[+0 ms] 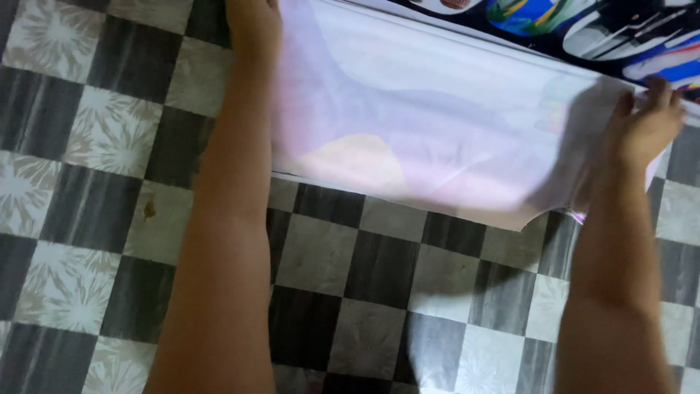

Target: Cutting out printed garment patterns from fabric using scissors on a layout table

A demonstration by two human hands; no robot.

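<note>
While spreading flat on floor: pale sheet (437,138), thin, lilac-white, lying over checkered tile floor (350,292).

L hand (253,25): pressing down on sheet's L edge near top of frame; palm appearing flat on it, fingers running out of view, so grip cannot be told.

R hand (645,124): resting on sheet's far R corner; fingers together, curling over edge, pinching or just pressing, unclear.

Sheet position: stretching betw. both hands, near edge lying well short of the forearms, far edge meeting a dark printed surface (583,29) w/ bright multicolour shapes.

Sheet vs fingers: L edge sitting under L palm; R corner sitting under R fingertips; midsection free, slightly wavy, faint yellowish patch showing through.

Floor: dark and light squares w/ leaf pattern, small brown stain at L.

Handling judgement: keeping even tension across both ends, pulling outward not upward, holding edges parallel to tile lines; thin material prob. creasing or tearing if tugged from one corner only.
</note>
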